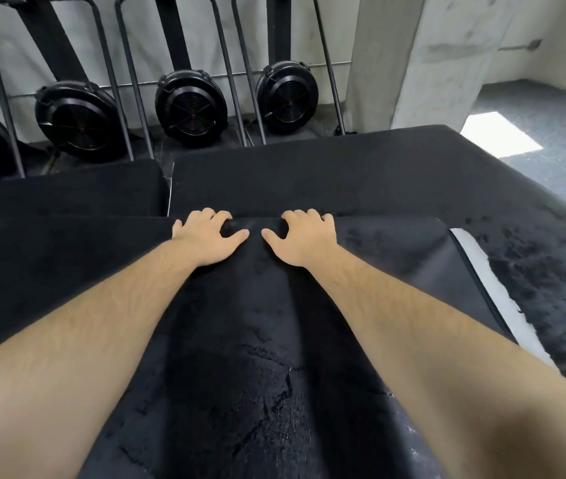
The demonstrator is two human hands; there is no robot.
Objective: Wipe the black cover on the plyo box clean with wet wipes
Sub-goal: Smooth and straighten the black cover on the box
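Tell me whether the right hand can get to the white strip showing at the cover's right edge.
Probably yes. The right hand grips the far edge of the black cover, and the white strip lies off to its right with only bare cover between them. It would have to let go first.

A gym. Rowers (174, 36) stand on end along the wall (205, 39), fan wheels (191, 105) low. Padded black boxes (309, 174) sit on speckled rubber floor (551, 126), beside a concrete pillar (430, 57).

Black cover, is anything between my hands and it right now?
Nothing visible stands between them. The left hand and right hand both grip the black cover at its far edge, fingers curled over it.
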